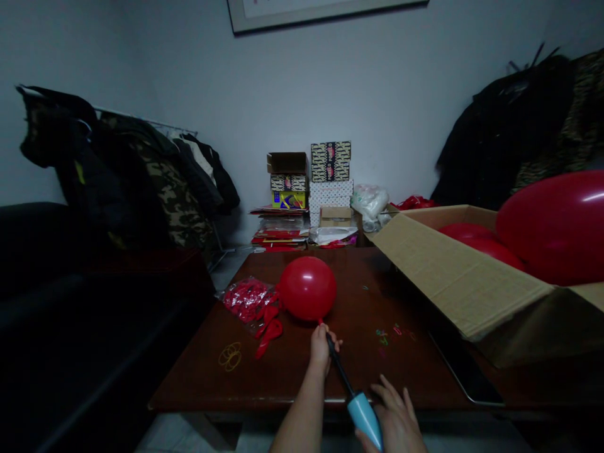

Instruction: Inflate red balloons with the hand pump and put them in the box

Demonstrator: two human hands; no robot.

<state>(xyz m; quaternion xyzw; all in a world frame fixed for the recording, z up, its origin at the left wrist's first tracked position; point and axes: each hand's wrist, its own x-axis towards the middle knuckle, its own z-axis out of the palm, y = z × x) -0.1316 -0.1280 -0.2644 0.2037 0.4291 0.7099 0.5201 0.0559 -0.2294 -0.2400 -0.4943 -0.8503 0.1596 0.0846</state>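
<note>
A round red inflated balloon [307, 288] sits just above the table, its neck pinched on the tip of a black pump tube [338, 371]. My left hand [321, 349] is shut around that neck and the tube's tip. The tube runs down to a light blue hand pump [365, 415] at the table's near edge. My right hand [394, 418] grips the pump's lower end, its fingers spread behind the blue body.
On the dark wooden table [264, 390] lie a plastic bag of deflated red balloons [246, 299], loose red balloons [268, 330], rubber bands [230, 357], small coloured bits [391, 336] and a black tablet [465, 371]. An open cardboard box [457, 270] holds big red balloons [552, 228].
</note>
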